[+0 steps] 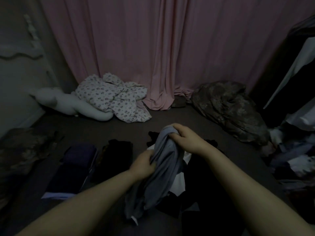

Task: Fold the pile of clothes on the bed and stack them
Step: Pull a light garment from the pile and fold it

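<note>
Left hand: the left hand point(144, 163) is curled tight, bunching the grey garment point(159, 178) partway down.
Right hand: the right hand point(185, 137) is fisted round its top end, wrist bent.
Garment: soft, limp jersey, hanging in long creases above the bed point(122, 128), over the dark clothes pile point(201, 181) near the front edge.
Folded stack: dark flat pieces point(76, 167) left of it.
Writing: none legible.

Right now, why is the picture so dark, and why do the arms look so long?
Head view: the room is dim, so the dark clothes blur into the bed; only the grey garment, both hands and the pink curtain stand out. The wide-angle lens stretches the forearms at the bottom edge and bends the picture's sides.
</note>
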